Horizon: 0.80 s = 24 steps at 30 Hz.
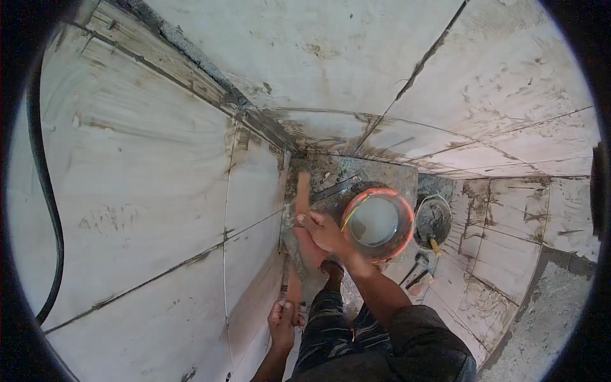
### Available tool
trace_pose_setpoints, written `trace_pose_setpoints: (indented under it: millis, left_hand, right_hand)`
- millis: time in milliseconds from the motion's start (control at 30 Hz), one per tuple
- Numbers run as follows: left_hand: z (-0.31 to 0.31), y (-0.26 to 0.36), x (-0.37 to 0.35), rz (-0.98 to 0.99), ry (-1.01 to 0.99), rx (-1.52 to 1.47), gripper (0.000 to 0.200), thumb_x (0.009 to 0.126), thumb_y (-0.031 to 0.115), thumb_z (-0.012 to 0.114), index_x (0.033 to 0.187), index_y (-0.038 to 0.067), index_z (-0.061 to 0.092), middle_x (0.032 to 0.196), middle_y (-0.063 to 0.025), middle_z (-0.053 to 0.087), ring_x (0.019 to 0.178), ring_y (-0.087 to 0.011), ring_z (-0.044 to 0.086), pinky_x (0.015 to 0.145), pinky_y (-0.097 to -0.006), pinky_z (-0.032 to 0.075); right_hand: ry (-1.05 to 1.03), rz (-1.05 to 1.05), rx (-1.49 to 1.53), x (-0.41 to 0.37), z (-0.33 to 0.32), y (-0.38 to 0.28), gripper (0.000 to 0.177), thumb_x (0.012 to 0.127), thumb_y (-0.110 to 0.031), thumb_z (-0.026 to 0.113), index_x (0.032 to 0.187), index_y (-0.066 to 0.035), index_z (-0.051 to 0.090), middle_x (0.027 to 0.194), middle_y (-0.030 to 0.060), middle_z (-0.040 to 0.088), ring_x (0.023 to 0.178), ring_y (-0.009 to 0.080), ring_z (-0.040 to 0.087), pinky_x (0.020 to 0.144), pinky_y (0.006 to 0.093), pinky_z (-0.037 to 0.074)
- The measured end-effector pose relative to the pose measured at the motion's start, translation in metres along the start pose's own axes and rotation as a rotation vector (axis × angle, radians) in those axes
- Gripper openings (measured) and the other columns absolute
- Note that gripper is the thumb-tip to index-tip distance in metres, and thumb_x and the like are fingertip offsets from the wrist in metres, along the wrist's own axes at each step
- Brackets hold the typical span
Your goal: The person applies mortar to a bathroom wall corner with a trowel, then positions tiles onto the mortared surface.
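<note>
My left hand point(280, 323) and right hand point(321, 232) clenched the wooden batten point(303, 191), spaced apart. That probably steadied it against the wall point(159, 191).

Finding: no legible text, label, brand, number or sign. The orange bucket point(377, 223), at three o'clock of the right hand point(324, 232), the wooden strip point(303, 191) and the wall tiles point(146, 172) show stains only.

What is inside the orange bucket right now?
The orange bucket holds pale cloudy liquid, with a thin yellow strand at its rim. The liquid hides the bottom.
</note>
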<state>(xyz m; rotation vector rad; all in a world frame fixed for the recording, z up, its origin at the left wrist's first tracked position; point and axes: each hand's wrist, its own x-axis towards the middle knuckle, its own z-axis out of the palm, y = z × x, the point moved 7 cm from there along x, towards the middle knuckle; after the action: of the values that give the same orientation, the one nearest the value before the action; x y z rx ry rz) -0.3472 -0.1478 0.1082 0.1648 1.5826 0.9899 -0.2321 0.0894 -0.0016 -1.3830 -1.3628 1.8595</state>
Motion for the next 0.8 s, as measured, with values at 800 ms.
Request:
trace_pose_setpoints:
  millis: [800]
  left_hand:
    - [0.21, -0.129, -0.001, -0.573, -0.636, 0.098, 0.043, 0.102, 0.037, 0.045, 0.129, 0.003, 0.046, 0.108, -0.0128, 0.061, 0.066, -0.0157, 0.063, 0.05, -0.0275, 0.055]
  right_hand:
    - [0.635, 0.105, 1.102, -0.315, -0.306, 0.216, 0.026, 0.092, -0.021, 0.067, 0.111, -0.004, 0.062, 0.098, 0.0003, 0.064, 0.087, 0.0117, 0.06, 0.078, 0.0289, 0.05]
